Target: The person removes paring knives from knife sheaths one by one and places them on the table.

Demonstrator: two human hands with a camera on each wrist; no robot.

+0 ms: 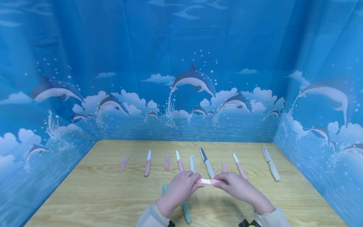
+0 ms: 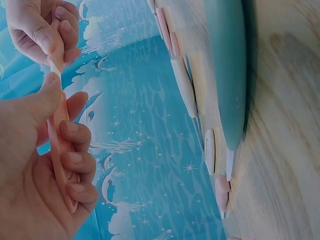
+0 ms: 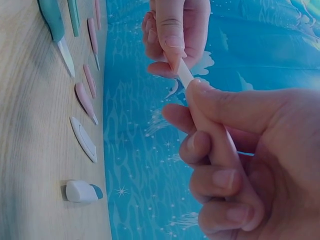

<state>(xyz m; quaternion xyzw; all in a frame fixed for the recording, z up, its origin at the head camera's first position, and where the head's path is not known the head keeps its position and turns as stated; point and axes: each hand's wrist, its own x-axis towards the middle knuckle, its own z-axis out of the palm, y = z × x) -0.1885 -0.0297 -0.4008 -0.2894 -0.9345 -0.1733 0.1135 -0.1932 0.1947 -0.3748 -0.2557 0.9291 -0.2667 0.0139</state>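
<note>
Above the near part of the table, my left hand [image 1: 181,186] grips a pink blade sheath [image 2: 61,145], fingers curled along it. My right hand [image 1: 236,186] holds the pink handle [image 3: 217,135] of a small knife, thumb laid on top. Between the two hands a short stretch of its white blade [image 1: 206,181] shows; the sheath covers the tip end. Below my left arm lies a green-handled knife [image 1: 186,213], partly hidden, with a green sheath [image 1: 164,188] beside that hand.
Across the table behind my hands lie pink knives [image 1: 147,164] and pink sheaths [image 1: 123,165], a white sheath [image 1: 192,164] and a white-handled knife with a dark blade [image 1: 210,168]. A sheathed white knife [image 1: 273,167] lies at the right. Dolphin-print curtains [image 1: 153,63] enclose the table.
</note>
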